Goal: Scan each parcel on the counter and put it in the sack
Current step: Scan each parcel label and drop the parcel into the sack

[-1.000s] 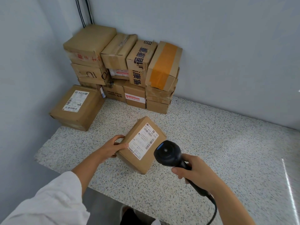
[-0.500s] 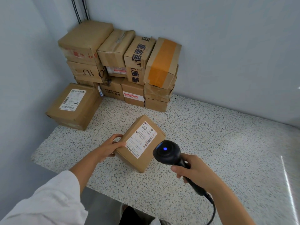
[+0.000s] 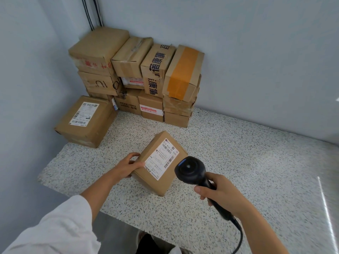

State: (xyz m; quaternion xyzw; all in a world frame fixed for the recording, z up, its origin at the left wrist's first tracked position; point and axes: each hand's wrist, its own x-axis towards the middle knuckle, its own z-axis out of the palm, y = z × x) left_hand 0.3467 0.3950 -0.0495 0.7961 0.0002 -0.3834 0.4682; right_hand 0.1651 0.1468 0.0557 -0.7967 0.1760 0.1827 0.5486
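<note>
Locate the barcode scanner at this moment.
In the head view the barcode scanner is lower centre-right, gripped by the right hand above the speckled counter, its head just right of the labelled parcel that the left hand holds.

Pale blue-grey walls (image 3: 256, 52) meet behind a speckled counter (image 3: 266, 171), with black cables (image 3: 91, 13) down the corner.

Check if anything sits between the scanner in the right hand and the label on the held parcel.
Nothing visible. The scanner, gripped by the right hand, sits by the right edge of the parcel, with open air to the label. The left hand holds the parcel's left side; its thumb lies at the label's left corner, barcodes uncovered.
</note>
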